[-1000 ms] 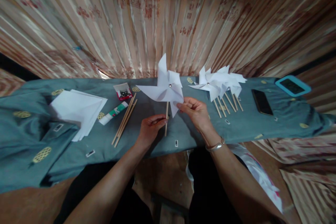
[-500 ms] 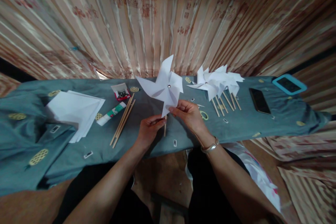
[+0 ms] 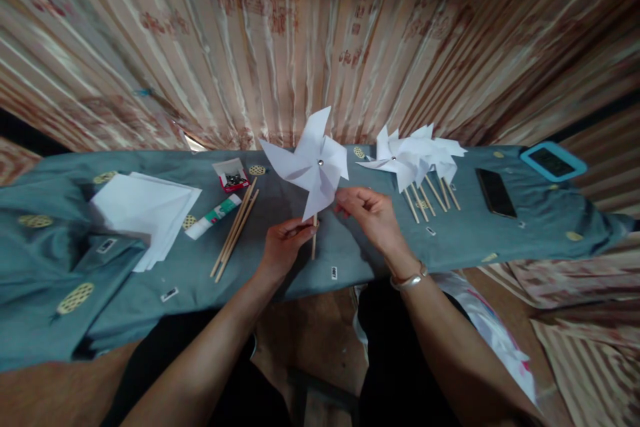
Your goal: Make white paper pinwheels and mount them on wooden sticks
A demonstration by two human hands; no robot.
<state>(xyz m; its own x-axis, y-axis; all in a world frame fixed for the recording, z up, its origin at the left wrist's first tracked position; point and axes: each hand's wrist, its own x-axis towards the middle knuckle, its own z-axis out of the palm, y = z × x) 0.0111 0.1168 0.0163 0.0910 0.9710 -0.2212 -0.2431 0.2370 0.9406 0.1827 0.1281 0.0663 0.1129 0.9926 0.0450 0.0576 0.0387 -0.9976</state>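
In the head view a white paper pinwheel (image 3: 313,159) with a silver pin at its centre stands upright before me. My left hand (image 3: 286,247) is closed round its thin wooden stick (image 3: 314,250), just below the blades. Beside the lower right edge of the blades is my right hand (image 3: 367,213), its thumb and fingers drawn together and nothing visible in them. Whether those fingertips touch the paper I cannot tell. Several finished pinwheels (image 3: 415,153) lie overlapping to the right, their sticks pointing toward me.
On the green cloth-covered table (image 3: 300,280) lie white paper sheets (image 3: 145,207), a glue tube (image 3: 214,215), wooden sticks (image 3: 235,233) and a red box of pins (image 3: 231,177) to the left. A phone (image 3: 495,192) and a blue-framed device (image 3: 553,161) lie far right. A curtain (image 3: 300,33) hangs behind.
My right hand has let go of the lower blade and moved slightly right. The blades have turned a little, the lower tip shifting left. My left hand keeps its hold on the stick.
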